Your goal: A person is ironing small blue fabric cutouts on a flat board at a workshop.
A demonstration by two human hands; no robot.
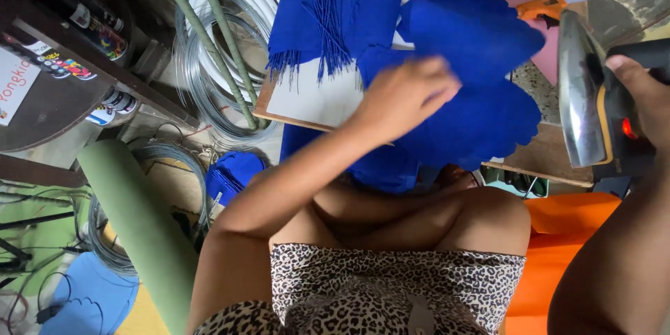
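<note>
My left hand (405,94) reaches forward and presses on scalloped blue foam pieces (481,49) lying on a wooden board (537,157); its fingers are blurred and I cannot tell whether they grip a piece. My right hand (645,94) grips the black handle of a clothes iron (583,91), held up on edge at the right with its shiny soleplate facing left, clear of the blue pieces. More blue foam with cut fringe (328,24) lies at the board's far left on a white sheet (307,98).
Coils of wire (209,84) and two green rods (209,35) lie left of the board. A green roll (139,223) leans at lower left. An orange glue gun (548,7) rests on pink sheet behind the iron. Orange foam (565,237) sits by my knee. Bottles stand on a shelf (84,14).
</note>
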